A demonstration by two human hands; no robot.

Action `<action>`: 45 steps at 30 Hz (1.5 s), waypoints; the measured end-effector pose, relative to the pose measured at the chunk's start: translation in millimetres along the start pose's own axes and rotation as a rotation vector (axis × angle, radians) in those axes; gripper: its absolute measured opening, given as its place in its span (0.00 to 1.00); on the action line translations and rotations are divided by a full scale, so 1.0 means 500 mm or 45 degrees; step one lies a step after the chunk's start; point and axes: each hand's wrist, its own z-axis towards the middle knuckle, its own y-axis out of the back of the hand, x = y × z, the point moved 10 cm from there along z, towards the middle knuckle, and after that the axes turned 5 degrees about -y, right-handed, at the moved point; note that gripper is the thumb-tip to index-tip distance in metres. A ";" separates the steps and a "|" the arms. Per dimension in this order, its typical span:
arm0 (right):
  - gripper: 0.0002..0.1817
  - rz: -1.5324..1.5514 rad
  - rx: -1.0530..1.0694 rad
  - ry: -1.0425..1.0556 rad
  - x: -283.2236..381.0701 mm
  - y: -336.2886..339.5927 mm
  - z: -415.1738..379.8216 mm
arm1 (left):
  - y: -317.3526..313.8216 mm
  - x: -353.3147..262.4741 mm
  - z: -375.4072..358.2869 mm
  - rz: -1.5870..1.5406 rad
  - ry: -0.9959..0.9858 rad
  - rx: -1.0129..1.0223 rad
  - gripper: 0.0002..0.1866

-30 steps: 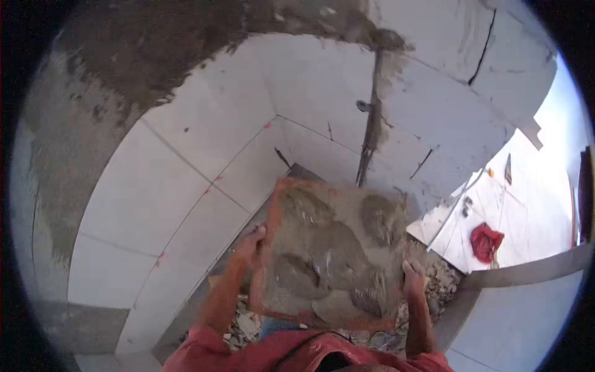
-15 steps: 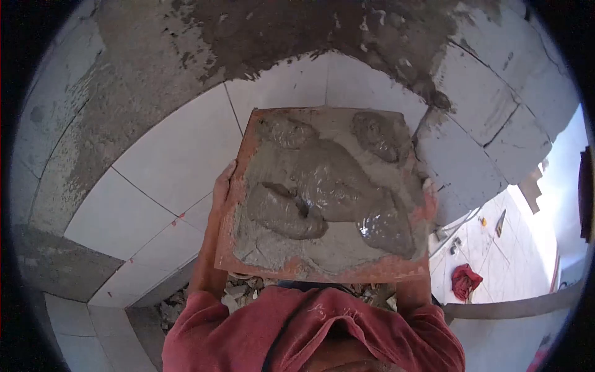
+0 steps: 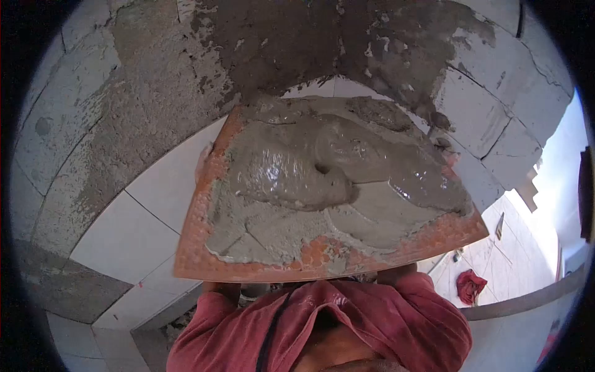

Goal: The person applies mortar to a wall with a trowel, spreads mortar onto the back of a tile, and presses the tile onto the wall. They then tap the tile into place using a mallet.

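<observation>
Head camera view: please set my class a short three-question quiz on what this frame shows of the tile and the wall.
1. True or false: the back of the tile is bare and dry.
2. What covers the wall above the white tiles already laid? A) grey mortar B) wood panels C) wallpaper
3. Fill in: the red cloth lies on the ____, low at the right.

Key
1. False: wet grey mortar is heaped over the orange-brown back.
2. A
3. floor

Note: the left hand shows only as fingers at the tile's left edge; the right hand is hidden beneath it.
</observation>
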 end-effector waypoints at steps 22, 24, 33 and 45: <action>0.28 0.726 -0.630 0.627 0.380 -0.145 0.439 | -0.244 -0.246 0.047 0.195 -1.308 -0.059 0.20; 0.29 0.739 -0.631 0.588 0.379 -0.161 0.474 | -0.247 -0.254 0.062 0.352 -1.326 -0.176 0.13; 0.32 0.705 -0.534 0.372 0.344 -0.251 0.573 | -0.287 -0.269 0.076 1.157 -1.728 -0.565 0.11; 0.33 0.868 -0.369 0.086 0.299 -0.368 0.575 | -0.224 -0.163 0.188 0.971 -1.076 -0.539 0.13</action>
